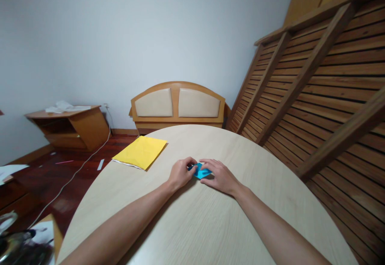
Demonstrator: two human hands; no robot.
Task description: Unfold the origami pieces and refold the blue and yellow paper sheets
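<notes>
A small piece of folded blue paper [201, 171] lies between my two hands, at or just above the tabletop. My left hand [182, 173] grips its left side, with thumb and fingers closed on the edge. On the other side, my right hand [220, 176] holds the paper's right part, its fingers curved over the far edge and its thumb at the near edge. The fingers cover parts of the paper, so its full folded shape is hidden.
A round pale wooden table [186, 233] spreads under both arms. Left of my hands lies a yellow paper stack [141, 152] with a white layer beneath. Behind stands a headboard [176, 120]; wooden slats [319, 96] lean at the right. A white cable [81, 168] crosses the floor.
</notes>
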